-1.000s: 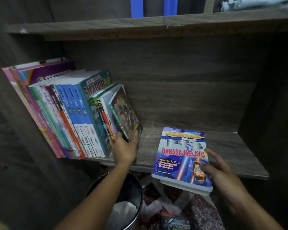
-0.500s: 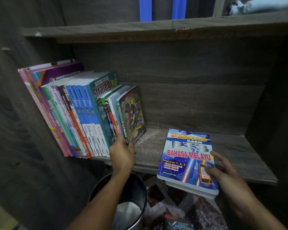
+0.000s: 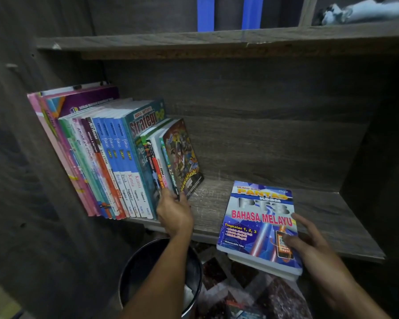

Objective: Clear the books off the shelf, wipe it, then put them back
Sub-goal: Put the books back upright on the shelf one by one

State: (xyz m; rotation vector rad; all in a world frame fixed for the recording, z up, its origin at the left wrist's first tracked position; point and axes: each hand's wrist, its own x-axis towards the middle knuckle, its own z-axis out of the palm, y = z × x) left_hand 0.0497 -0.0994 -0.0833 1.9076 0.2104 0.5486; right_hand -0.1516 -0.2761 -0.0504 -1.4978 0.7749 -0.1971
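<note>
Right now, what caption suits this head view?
Left hand holds leaning books; right hand grips the Bahasa Melayu book at the shelf edge.

Fingertips of the left hand (image 3: 174, 215) are hidden among the leaning books (image 3: 124, 157), a pale book (image 3: 283, 275) lies mostly under the blue workbook (image 3: 260, 224), and the bin (image 3: 134, 272) is cropped below.

I'm facing a dark wood-grain cabinet (image 3: 263, 134) in dim light. Its side wall (image 3: 21, 180) rises at my left, and another stands at my right. The shelf (image 3: 327, 217) juts toward me, and the board (image 3: 194, 41) above it shows a raw, chipped strip under its front edge. Over that stand two blue strips (image 3: 205, 13), with a pale bundle (image 3: 366, 11) at far right. Below, a black bin (image 3: 136, 268) holding white paper (image 3: 189, 295) stands on a patterned floor (image 3: 240, 286).
</note>
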